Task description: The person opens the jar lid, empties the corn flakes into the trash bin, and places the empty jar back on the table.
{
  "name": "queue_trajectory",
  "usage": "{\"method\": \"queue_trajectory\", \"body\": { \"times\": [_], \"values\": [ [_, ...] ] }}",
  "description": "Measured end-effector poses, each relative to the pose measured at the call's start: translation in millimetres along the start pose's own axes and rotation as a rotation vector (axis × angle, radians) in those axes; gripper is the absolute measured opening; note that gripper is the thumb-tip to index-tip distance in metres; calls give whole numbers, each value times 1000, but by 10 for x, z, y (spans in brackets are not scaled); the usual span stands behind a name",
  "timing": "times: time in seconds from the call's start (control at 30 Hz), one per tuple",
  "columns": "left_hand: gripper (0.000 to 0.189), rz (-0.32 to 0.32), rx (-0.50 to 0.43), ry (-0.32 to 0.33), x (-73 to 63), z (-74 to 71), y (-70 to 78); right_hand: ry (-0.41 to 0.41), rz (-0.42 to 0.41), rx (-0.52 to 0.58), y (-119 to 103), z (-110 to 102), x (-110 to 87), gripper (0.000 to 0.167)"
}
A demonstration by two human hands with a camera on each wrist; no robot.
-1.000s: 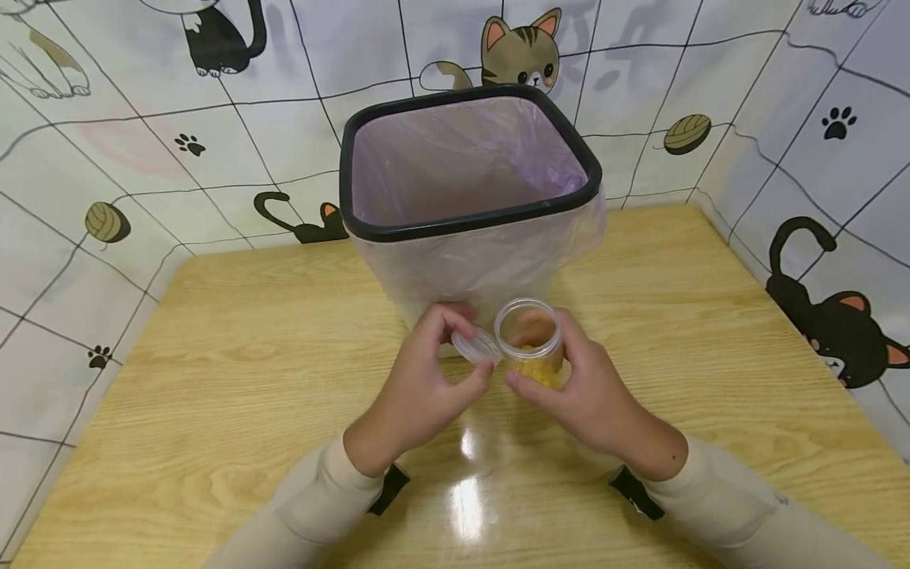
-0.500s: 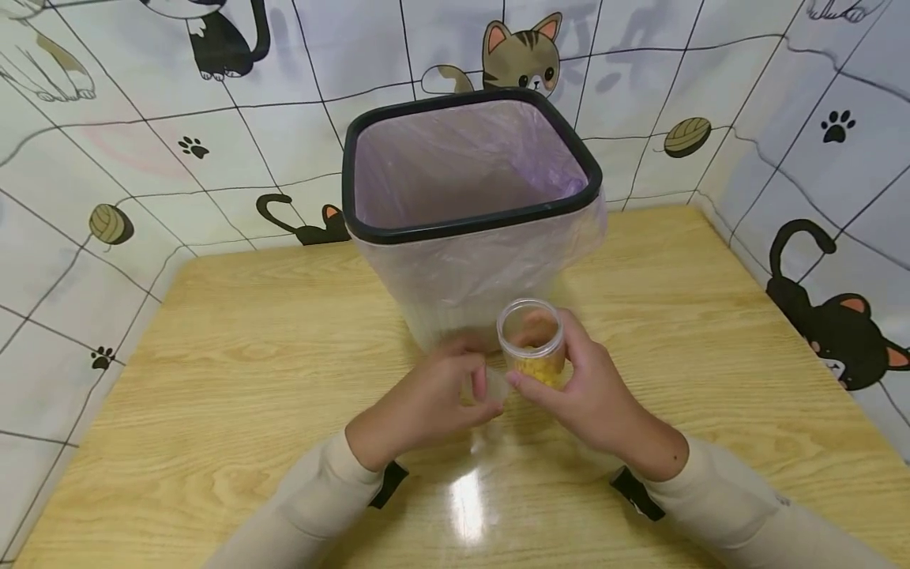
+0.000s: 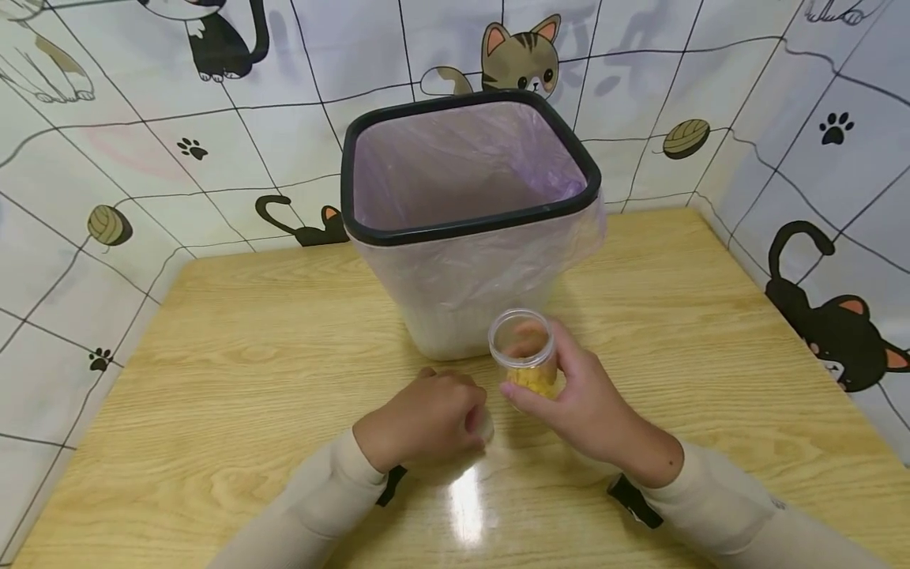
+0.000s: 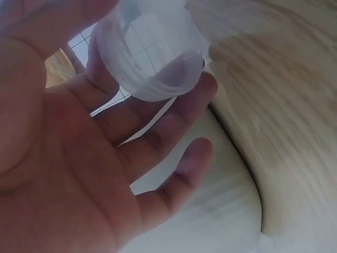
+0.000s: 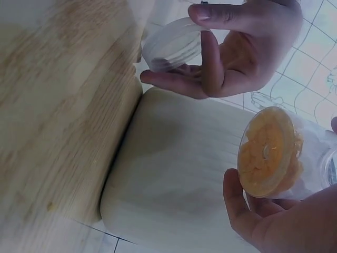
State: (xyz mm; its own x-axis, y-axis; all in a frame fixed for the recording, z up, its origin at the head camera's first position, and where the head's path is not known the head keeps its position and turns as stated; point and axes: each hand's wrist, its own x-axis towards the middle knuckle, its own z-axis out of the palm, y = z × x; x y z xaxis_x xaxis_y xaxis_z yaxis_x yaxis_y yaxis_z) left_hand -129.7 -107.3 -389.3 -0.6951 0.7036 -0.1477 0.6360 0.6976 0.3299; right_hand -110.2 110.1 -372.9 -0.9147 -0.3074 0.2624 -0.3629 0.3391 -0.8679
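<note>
Landmark: one bin [image 3: 469,227], black-rimmed, standing on the bench [image 3: 284,316]; pale purple liner [image 3: 426,170] inside and folded over the outer wall.

Item 1. Jar, clear [image 3: 522,357], lidless. Location: near side of the bin, toward the person, just right of the middle of the bin's base. Long axis nearer upright than level, mouth upward; any slight lean is hard to judge. Underside exposed in the right wrist view, so held clear of the bench. Contents: yellow pieces [image 3: 531,384] in the lower part.

Item 2. Lid, translucent [image 5: 174,45]. Location: near side of the bin, left of the jar and farther from the bin than it; apart from the jar. Mostly hidden by knuckles in the head view.

Item 3. Right hand [image 3: 586,387]. Fingers and thumb wrapped about the jar's side. The nearer of the two hands to the bin.

Item 4. Left hand [image 3: 430,411]. Lid pinched between thumb and fingers; remaining fingers loosely spread in the left wrist view.

Governing relation, as judged: jar mouth to bin rim. The bin's opening lies up and away from the jar, beyond the near wall; the jar appears lower than that rim.
</note>
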Motion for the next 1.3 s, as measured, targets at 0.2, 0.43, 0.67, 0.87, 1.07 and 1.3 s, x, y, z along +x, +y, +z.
{"method": "queue_trajectory", "body": {
  "times": [0.2,0.43,0.67,0.87,1.07,1.3],
  "values": [
    [19,-13,61,19,-25,31,-7,-12,5,9,-1,19,-7,56],
    [19,-11,171,79,-38,66,4,-22,-3,4,3,32,-3,55],
    [20,-26,194,27,-28,40,14,-30,3,-4,6,16,1,54],
    [30,-34,201,2,-19,12,19,-44,-1,4,2,11,9,51],
    [29,-37,183,-4,-36,10,9,-52,8,17,10,15,12,52],
    [31,-36,179,-8,-32,7,0,-63,17,25,24,5,16,52]
  ]
}}
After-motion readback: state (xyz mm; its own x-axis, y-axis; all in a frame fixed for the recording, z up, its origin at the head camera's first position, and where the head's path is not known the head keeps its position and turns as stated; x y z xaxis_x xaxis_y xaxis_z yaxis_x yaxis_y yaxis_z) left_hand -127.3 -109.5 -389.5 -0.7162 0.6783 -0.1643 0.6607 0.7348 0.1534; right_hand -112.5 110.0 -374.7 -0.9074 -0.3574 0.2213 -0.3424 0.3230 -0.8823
